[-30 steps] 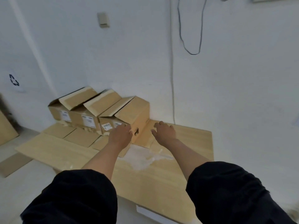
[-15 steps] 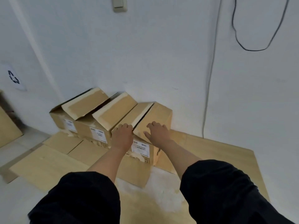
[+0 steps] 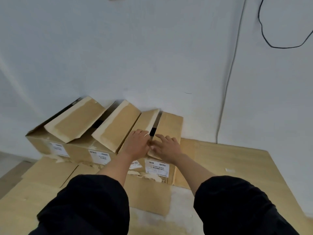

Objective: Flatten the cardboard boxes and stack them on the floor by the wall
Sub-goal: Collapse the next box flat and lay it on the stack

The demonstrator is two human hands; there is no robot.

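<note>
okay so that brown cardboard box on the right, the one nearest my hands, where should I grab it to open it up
Probably the two top flaps of the rightmost brown cardboard box, at the dark slit between them. Come from above and in front: the left hand and right hand already rest either side of that gap, so fingers can hook under each free edge and lift outward.

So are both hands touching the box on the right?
Touching. The head view shows the left hand and the right hand lying on the top flaps of the right box, fingers spread beside the dark gap between the flaps.
</note>
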